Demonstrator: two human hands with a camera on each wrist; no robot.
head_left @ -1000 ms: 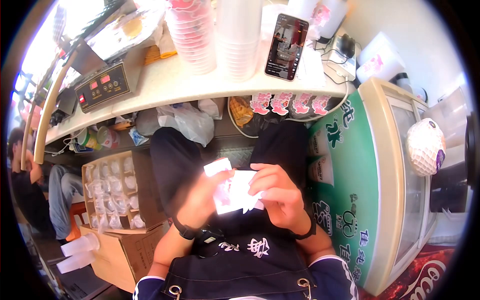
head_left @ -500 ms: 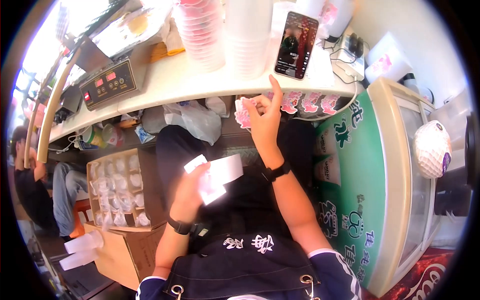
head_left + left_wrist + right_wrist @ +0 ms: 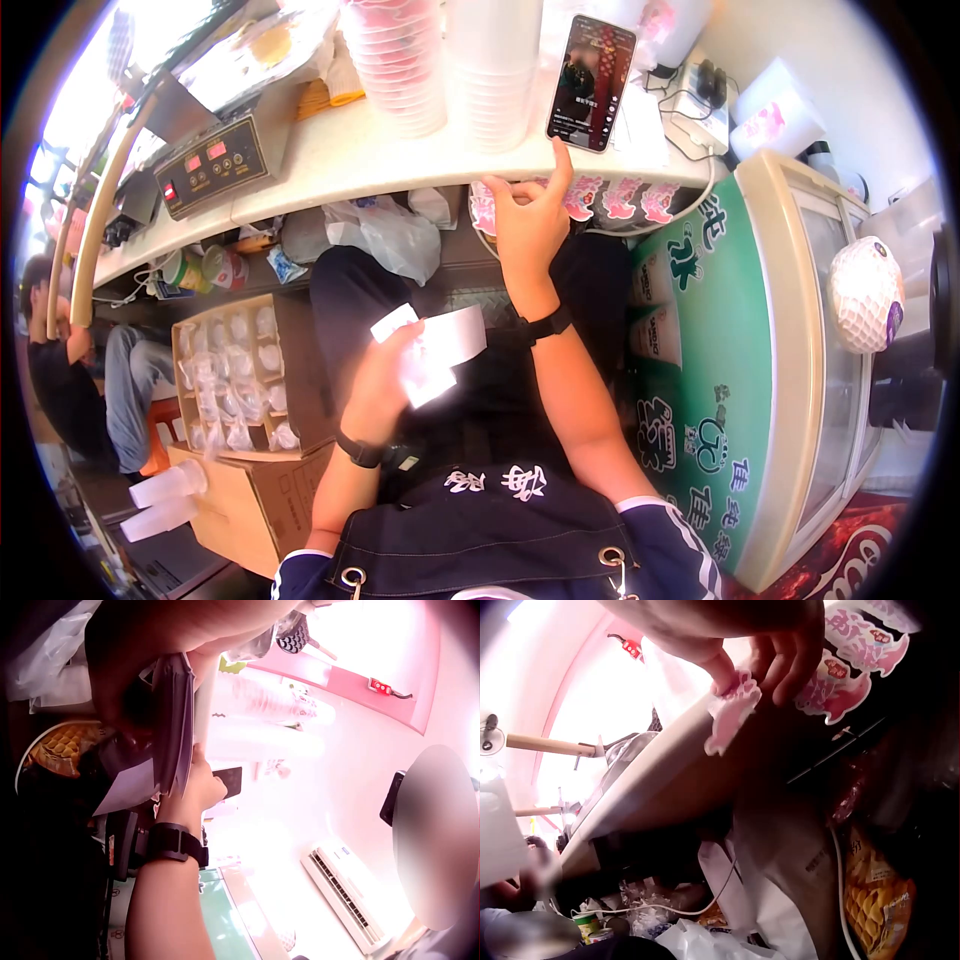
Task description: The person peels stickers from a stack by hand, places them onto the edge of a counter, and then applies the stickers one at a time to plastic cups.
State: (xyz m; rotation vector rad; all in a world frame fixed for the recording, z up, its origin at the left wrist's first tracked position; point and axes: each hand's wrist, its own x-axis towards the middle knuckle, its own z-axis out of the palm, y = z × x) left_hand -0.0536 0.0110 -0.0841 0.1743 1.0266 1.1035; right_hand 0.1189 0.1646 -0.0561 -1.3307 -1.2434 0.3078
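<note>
Layered white paper (image 3: pixel 455 337): thin-edged, clamped in fingers of my left hand (image 3: pixel 378 378), above lap. Jagged pink sticker (image 3: pixel 731 724): at tabletop (image 3: pixel 335 145) edge, against thumb of my right hand (image 3: pixel 532 232); index straight toward glossy phone (image 3: pixel 592 85), others bent.

The green fridge side (image 3: pixel 735 320) bore "纯" and "佳"; the red sheet (image 3: pixel 835 560) read "Coca"; captions on the phone (image 3: pixel 590 88) were too small to make out.

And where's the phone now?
In the head view, the phone is on the counter, right of the clear cup stack, with the right hand pointing at its lower edge.
</note>
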